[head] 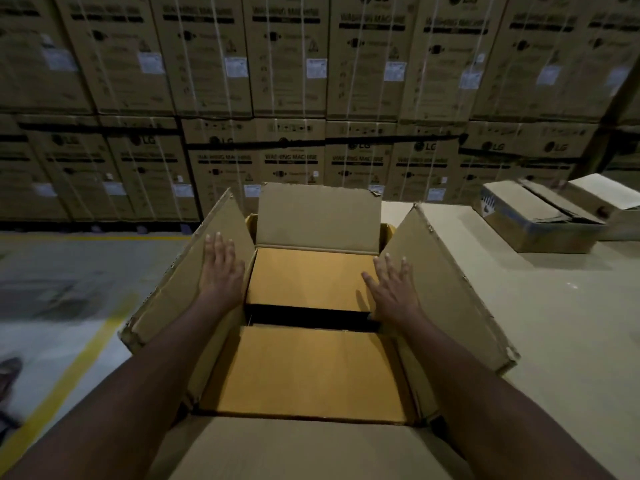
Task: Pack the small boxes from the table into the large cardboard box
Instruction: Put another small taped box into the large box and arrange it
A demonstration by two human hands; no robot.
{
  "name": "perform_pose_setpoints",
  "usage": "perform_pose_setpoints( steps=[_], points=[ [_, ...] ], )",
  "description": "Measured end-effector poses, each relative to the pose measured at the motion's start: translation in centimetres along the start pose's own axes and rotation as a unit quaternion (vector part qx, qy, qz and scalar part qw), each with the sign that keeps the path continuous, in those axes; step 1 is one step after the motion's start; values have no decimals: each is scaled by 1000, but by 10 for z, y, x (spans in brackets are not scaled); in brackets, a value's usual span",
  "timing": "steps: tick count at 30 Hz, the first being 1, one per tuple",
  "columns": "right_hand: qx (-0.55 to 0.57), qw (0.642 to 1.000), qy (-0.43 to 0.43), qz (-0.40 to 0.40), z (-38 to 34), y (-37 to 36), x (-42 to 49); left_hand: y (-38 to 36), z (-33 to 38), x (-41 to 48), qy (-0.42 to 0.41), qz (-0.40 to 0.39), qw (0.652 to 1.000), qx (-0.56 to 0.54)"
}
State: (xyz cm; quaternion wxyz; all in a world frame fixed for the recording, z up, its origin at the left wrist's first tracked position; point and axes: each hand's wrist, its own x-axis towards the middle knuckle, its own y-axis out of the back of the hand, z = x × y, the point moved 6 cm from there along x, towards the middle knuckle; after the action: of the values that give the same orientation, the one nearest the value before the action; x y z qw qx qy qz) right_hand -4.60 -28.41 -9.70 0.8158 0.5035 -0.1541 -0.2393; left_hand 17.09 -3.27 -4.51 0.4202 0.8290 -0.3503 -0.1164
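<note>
Large cardboard box (221,299) on worktop (571,323), flaps up, small boxes (311,275) inside it, left hand (221,268) flat on its left flap, right hand (393,289) on right flap, each grip spread apart

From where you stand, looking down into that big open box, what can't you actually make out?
- Large cardboard box, head view: the dark gap between the two yellow boxes hides whatever lies below.
- Near flap: cut off by the bottom edge.
- Labels on the stacked cartons: fine print blurred.
- Box on the table at right: contents unseen, flaps cover it.
- Left hand and right hand: palms face away.
</note>
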Motion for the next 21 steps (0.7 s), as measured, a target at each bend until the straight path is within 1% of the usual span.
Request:
perform_pose_setpoints(
  steps=[3,7,12,14,16,17,20,21],
  points=[
    [14,1000,22,6,-14,-15,16,-3,-5,6,36,-6,999,28],
    [28,998,57,22,-32,-24,36,-4,-3,14,53,-9,998,44],
    [17,995,96,10,-50,-32,51,-10,4,17,49,3,999,6],
    [46,994,96,17,-47,-27,55,-10,5,17,47,16,998,-24],
    [105,990,83,52,-36,-12,59,-7,3,17,48,31,997,-58],
    [131,986,68,83,-27,-1,61,-4,2,18,48,39,995,-74],
    [162,965,10,207,-1,33,70,2,1,22,40,51,993,-94],
    [169,957,-8,235,6,41,75,3,2,24,37,52,993,-95]
  ],
)
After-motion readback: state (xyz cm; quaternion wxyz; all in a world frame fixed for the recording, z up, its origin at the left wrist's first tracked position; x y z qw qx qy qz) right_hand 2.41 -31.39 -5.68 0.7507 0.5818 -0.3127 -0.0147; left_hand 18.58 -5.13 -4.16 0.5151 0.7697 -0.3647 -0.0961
